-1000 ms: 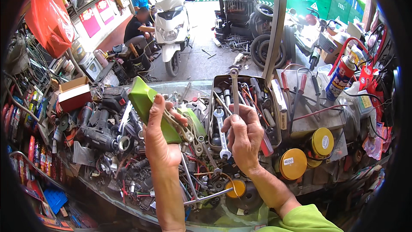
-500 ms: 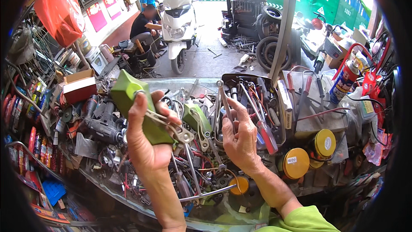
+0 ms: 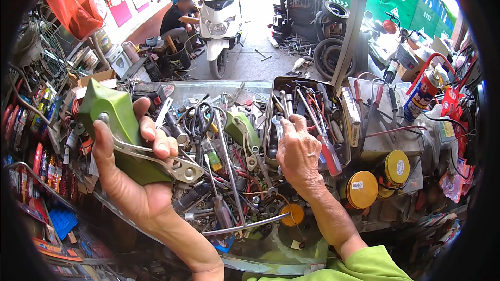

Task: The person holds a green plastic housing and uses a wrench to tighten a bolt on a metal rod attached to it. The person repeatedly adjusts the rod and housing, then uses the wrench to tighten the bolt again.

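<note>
My left hand (image 3: 136, 177) grips a green plastic casing (image 3: 117, 125) with a flat silver metal lever (image 3: 156, 157) lying across it, held up over the left side of the cluttered bench. My right hand (image 3: 298, 152) reaches down at the edge of a metal tool tray (image 3: 350, 125) full of wrenches and screwdrivers. Its fingers are closed around a silver wrench (image 3: 279, 125) at the tray's left end. A second green casing (image 3: 241, 129) lies among the loose tools between both hands.
Loose tools, scissors (image 3: 198, 119) and rods cover the glass-topped bench (image 3: 271, 254). Round yellow tins (image 3: 361, 189) stand at the right, with a spray can (image 3: 422, 93) behind. A white scooter (image 3: 221, 10) and a seated person (image 3: 177, 21) are on the floor beyond, tyres (image 3: 331, 52) nearby.
My left hand has swung the green casing further left and lower. My right hand has dropped from holding a wrench upright down to the tool tray.
</note>
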The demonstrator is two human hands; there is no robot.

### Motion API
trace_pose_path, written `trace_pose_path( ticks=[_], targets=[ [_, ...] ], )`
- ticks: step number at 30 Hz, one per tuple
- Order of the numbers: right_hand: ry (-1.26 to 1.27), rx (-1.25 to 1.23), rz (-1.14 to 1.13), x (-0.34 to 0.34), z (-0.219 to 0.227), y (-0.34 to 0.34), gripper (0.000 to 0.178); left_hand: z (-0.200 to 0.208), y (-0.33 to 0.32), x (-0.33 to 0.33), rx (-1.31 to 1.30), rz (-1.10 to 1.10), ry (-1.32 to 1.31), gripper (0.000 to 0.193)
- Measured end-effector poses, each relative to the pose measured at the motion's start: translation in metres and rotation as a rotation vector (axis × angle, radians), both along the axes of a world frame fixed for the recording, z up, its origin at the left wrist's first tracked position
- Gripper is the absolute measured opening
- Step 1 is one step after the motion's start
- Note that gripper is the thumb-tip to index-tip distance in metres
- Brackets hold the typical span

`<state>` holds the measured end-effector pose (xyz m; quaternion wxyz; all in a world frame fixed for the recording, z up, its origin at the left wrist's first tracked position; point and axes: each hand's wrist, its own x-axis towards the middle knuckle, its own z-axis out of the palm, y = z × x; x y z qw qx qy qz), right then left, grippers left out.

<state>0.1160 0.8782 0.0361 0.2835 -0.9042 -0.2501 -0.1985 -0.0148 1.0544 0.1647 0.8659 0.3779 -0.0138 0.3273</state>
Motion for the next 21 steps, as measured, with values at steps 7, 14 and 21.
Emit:
trace_pose_path(
  ticks=[7,14,21],
  targets=[
    [0.047,-0.089,0.02,-0.001,-0.001,0.001,0.022,0.004,0.002,-0.012,0.085,0.056,-0.012,0.064],
    [-0.012,-0.121,0.027,-0.002,-0.005,0.002,0.011,0.006,-0.009,-0.011,0.102,0.113,0.004,0.061],
    [0.012,-0.118,0.035,-0.001,-0.008,0.001,0.012,0.007,-0.011,-0.015,0.099,0.103,-0.022,0.063]
  ],
)
